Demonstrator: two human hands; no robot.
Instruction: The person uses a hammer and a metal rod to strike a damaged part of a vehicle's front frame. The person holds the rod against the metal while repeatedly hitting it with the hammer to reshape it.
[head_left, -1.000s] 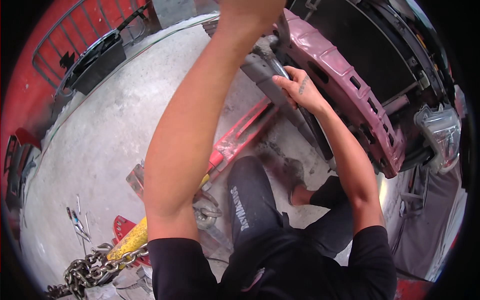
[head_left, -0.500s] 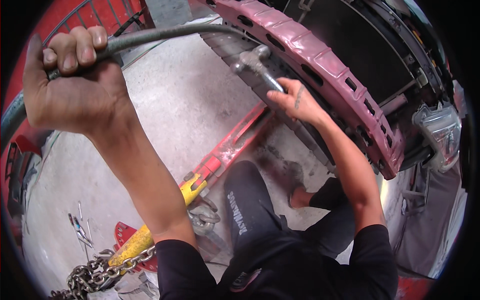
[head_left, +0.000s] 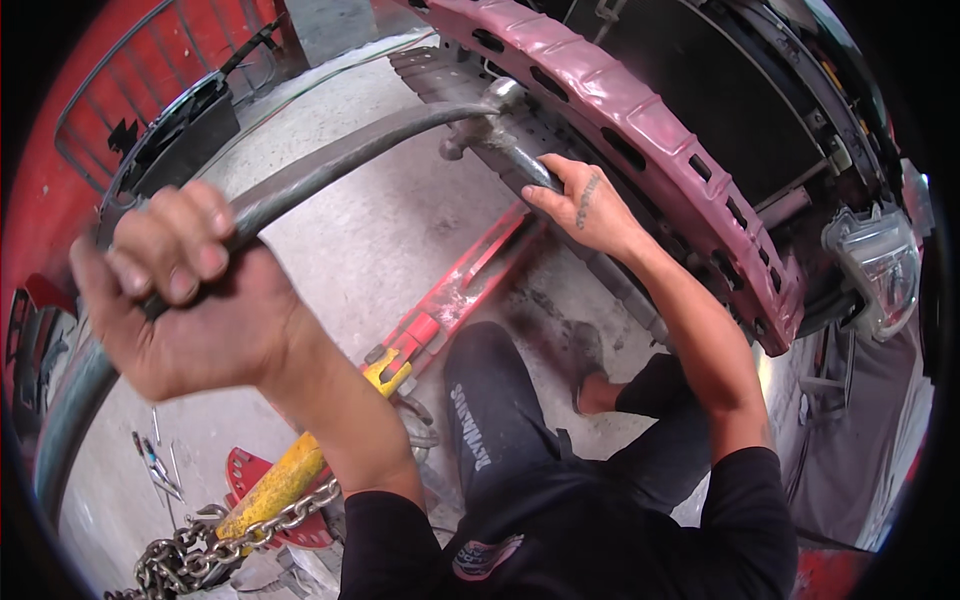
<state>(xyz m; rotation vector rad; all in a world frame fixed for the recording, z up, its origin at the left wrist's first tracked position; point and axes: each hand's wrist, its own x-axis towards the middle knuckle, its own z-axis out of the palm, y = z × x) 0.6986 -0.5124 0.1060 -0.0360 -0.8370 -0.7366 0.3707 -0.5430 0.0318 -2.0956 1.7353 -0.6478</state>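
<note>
My left hand (head_left: 215,330) is wrapped round a long grey metal pry bar (head_left: 340,168), which curves from the lower left up toward the vehicle's front. In my right hand (head_left: 595,208) is a hammer (head_left: 522,158) with a worn metal head, held by its dark handle. The hammer head overlaps the bar's far end in the view; whether they touch I cannot tell. Just beyond stands a pink-red slotted body panel (head_left: 650,120), with a dark grey lower panel (head_left: 425,80) beneath it.
A red and yellow pulling arm (head_left: 455,290) runs along the concrete floor below. A heavy chain (head_left: 180,560) lies at lower left, near several hand tools (head_left: 158,465). At right hangs a headlight (head_left: 875,265). Dark trim (head_left: 185,140) rests by a red wall.
My left hand has come down and slightly right, lowering the near part of the bar. My right hand and the hammer have shifted a little left; the hammer head now overlaps the bar's end.
</note>
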